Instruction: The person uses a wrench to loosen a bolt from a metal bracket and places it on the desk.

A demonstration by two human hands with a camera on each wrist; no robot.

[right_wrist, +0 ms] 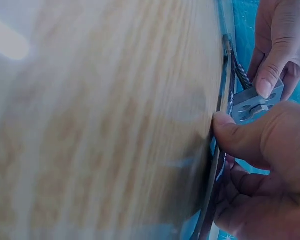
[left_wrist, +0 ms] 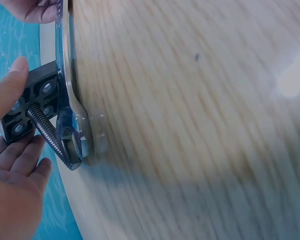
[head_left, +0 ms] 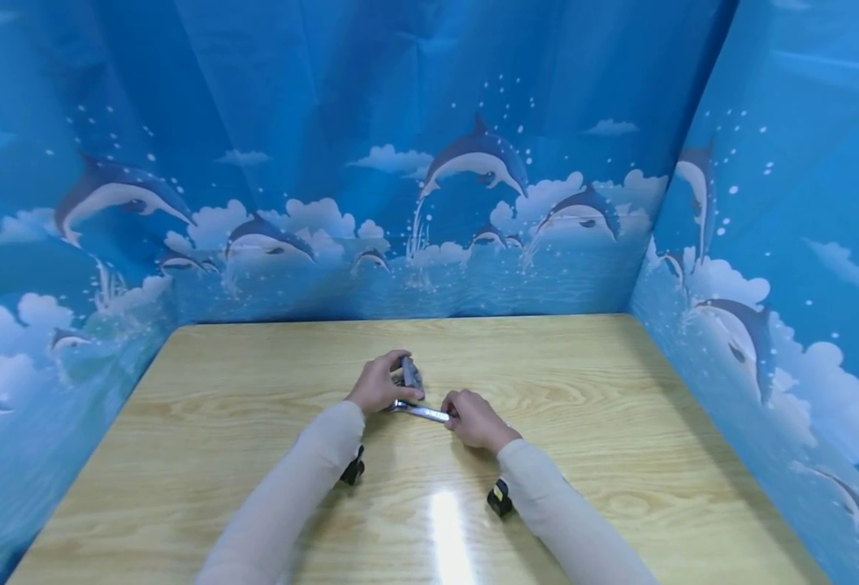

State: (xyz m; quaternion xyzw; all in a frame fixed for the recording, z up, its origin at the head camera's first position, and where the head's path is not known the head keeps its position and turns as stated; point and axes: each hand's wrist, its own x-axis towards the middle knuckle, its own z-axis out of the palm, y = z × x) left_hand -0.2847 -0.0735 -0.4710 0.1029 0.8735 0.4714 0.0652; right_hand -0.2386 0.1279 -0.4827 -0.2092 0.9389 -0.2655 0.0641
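My left hand (head_left: 379, 385) grips a grey metal block (left_wrist: 46, 89) with several holes, thumb on one side and fingers on the other. A threaded bolt (left_wrist: 46, 129) sticks out of the block at a slant. My right hand (head_left: 475, 421) pinches the shaft of a shiny wrench (head_left: 427, 413) between thumb and fingers, right of the block. In the left wrist view the wrench's end lies at the bolt's far tip; whether it encloses the tip I cannot tell. The right wrist view shows the wrench (right_wrist: 216, 177) low along the tabletop.
Both hands work over a wood-grain table (head_left: 253, 366), around its middle. Blue dolphin-print curtains (head_left: 370, 162) stand behind it and along the sides. A bright light reflection falls on the tabletop between the forearms. Black devices are strapped to both wrists.
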